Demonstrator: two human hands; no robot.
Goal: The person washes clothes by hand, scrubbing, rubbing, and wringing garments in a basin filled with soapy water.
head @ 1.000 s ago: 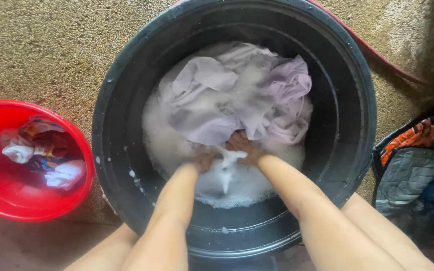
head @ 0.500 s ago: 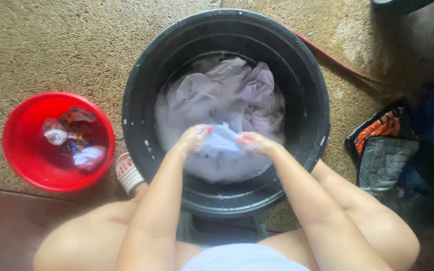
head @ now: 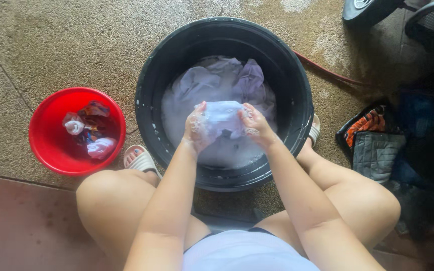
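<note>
A large black tub (head: 297, 100) stands on the floor between my knees, holding soapy water and pale lilac laundry (head: 212, 80). Above the water I hold a bunched piece of pale wet cloth (head: 223, 115) between both hands. My left hand (head: 197, 128) grips its left side and my right hand (head: 254, 125) grips its right side. Both hands are covered in suds.
A red basin (head: 46, 145) with a few wrung, coloured garments sits to the left of the tub. A pile of dark, grey and orange clothes (head: 377, 145) lies at the right. A thin red hose (head: 327, 70) runs behind the tub. Dark objects stand at the top right.
My hands came up out of the suds with the pale cloth and now hold it above the water. The view pulled back, showing my knees and sandalled feet.
</note>
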